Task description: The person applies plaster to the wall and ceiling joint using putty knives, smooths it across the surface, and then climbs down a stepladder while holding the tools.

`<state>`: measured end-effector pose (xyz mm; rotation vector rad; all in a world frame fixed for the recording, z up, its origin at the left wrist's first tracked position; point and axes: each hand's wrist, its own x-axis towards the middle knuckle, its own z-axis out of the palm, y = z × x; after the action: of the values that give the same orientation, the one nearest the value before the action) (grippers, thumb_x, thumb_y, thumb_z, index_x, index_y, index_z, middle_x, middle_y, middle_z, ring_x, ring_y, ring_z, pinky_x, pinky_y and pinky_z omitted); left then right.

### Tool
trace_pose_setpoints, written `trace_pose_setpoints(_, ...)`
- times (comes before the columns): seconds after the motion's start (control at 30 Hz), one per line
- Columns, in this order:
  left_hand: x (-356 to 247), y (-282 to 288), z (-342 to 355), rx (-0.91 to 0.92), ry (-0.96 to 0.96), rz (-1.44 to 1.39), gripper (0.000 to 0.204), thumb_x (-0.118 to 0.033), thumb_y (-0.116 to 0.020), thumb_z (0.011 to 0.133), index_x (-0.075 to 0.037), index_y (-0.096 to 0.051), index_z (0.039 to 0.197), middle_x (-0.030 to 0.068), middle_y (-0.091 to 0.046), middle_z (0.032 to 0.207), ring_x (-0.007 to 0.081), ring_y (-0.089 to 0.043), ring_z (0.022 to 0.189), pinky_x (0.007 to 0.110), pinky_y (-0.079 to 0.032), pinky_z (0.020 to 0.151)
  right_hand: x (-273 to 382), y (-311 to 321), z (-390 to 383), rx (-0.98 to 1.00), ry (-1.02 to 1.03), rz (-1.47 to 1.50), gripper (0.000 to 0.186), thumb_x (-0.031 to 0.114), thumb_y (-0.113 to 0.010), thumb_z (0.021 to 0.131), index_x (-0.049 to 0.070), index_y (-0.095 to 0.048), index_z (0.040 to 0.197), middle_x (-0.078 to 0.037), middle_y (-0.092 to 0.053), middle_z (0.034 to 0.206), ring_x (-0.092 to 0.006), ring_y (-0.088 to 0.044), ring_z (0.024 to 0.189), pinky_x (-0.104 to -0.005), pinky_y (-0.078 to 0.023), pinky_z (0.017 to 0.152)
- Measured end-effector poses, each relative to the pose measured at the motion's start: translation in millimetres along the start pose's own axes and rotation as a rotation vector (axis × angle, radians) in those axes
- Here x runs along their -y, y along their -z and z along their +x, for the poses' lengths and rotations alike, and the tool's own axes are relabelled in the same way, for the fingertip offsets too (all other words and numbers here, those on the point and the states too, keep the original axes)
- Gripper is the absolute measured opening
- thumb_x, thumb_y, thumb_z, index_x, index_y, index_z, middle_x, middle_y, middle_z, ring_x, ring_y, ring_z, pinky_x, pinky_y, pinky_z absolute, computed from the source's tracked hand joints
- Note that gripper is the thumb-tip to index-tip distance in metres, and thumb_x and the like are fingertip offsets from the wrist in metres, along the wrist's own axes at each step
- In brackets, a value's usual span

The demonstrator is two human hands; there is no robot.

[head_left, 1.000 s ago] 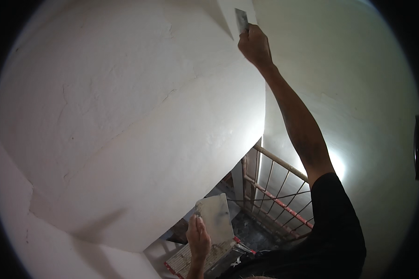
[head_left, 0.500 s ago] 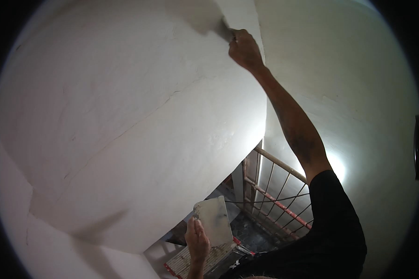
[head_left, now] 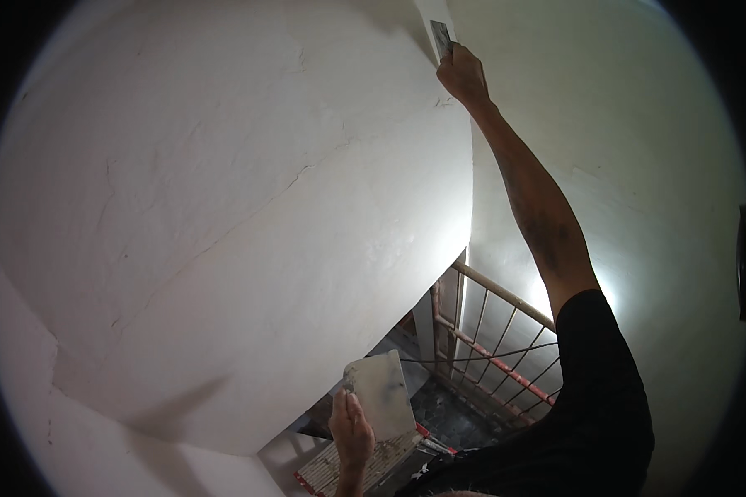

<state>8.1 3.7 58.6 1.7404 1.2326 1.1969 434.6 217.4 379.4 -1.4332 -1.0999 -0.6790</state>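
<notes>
High up, my right hand (head_left: 464, 74) is closed round a putty knife (head_left: 441, 38). Its grey blade is held at the corner where the white sloping surface (head_left: 249, 190) meets the right wall (head_left: 622, 149); whether it touches cannot be made out. Low in the middle, my left hand (head_left: 352, 429) grips a flat, rectangular plastering plate (head_left: 385, 396) by its left edge. The plate is pale with greyish smears, and its underside is hidden. A thin crack runs diagonally across the white surface.
Behind my right arm stands a railing (head_left: 506, 294) of brown and red bars, with a dark cable crossing it. A ribbed, red-edged step platform (head_left: 319, 470) lies below my left hand. A dark round-edged object (head_left: 745, 263) sits at the far right wall.
My right hand has moved the putty knife right and slightly up into the corner, and the blade has turned more upright. My left hand and the plate stay nearly in place.
</notes>
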Motion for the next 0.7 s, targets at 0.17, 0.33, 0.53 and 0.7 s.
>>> trace_pose_setpoints(0.17,1,-3,0,-0.039,-0.026,-0.051,0.021,-0.015,-0.040,0.103,0.003,-0.049,0.098,0.0119,-0.047,0.073,0.0189,-0.042,0.064,0.033,-0.039,0.059,-6,-20,11,-0.031,0.088,0.034,0.032,0.014,-0.044,0.092,-0.003,-0.062,0.112,-0.029,-0.064,0.105,-0.0455,-0.062,0.100,-0.0485,-0.048,0.092)
trace_pose_setpoints(0.33,-2,-4,-1,-0.029,0.019,-0.058,0.020,-0.014,-0.040,0.103,0.003,-0.049,0.096,0.0089,-0.045,0.072,0.0162,-0.040,0.065,0.030,-0.038,0.060,9,-26,-9,0.031,0.129,-0.067,0.041,0.009,-0.050,0.085,0.005,-0.058,0.125,-0.021,-0.059,0.120,-0.0397,-0.059,0.111,-0.0516,-0.049,0.093)
trace_pose_setpoints(0.53,-4,-1,1,-0.040,-0.028,-0.067,0.020,-0.014,-0.039,0.103,0.002,-0.048,0.096,0.0108,-0.047,0.073,0.0180,-0.041,0.065,0.031,-0.040,0.061,57,-18,-100,0.006,0.464,0.041,0.051,-0.004,-0.054,0.079,0.004,-0.053,0.130,-0.017,-0.055,0.125,-0.0353,-0.053,0.116,-0.0463,-0.047,0.096)
trace_pose_setpoints(0.7,-3,0,2,-0.025,-0.014,-0.052,0.021,-0.014,-0.039,0.103,0.003,-0.049,0.100,0.0140,-0.049,0.075,0.0218,-0.043,0.065,0.033,-0.041,0.063,49,17,-89,-0.013,0.656,0.220,0.031,0.005,-0.053,0.092,0.001,-0.054,0.123,-0.020,-0.061,0.109,-0.0350,-0.062,0.098,-0.0405,-0.052,0.083)
